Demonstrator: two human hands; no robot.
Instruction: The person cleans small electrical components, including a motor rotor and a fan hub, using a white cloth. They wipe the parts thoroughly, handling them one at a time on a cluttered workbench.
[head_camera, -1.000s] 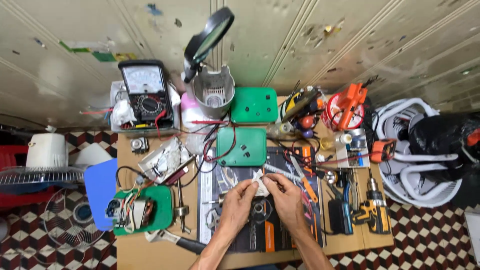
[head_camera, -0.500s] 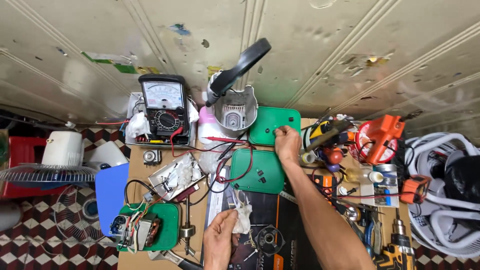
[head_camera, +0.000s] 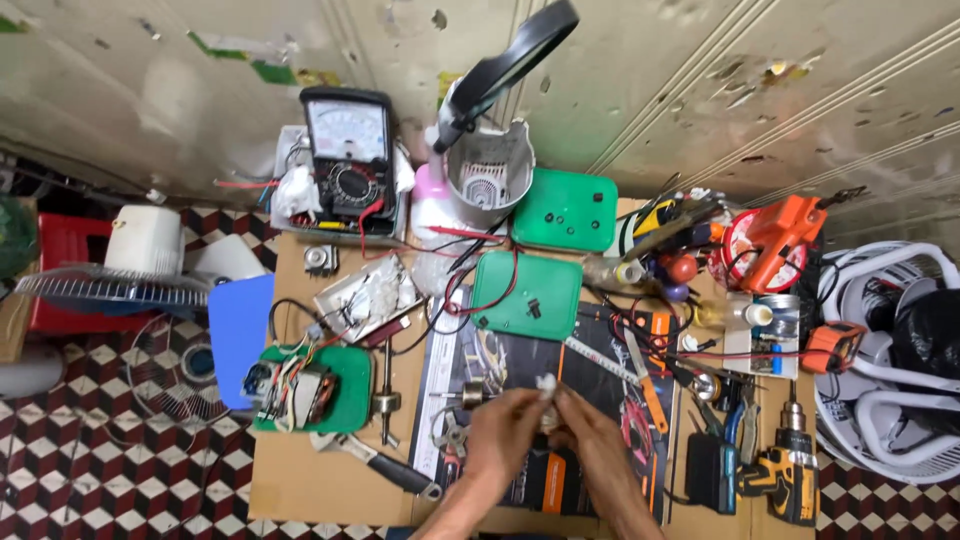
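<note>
Left hand (head_camera: 500, 430), right hand (head_camera: 585, 430) pinch small white piece (head_camera: 546, 385) together at fingertips.

Two bare forearms come up from the near edge, no sleeves in sight on either one. The left hand (head_camera: 497, 432) wears no glove, no ring, no watch that can be made out. The right hand (head_camera: 590, 440) is just as plain, bare to the wrist, its forearm lean, nothing strapped on it.
</note>
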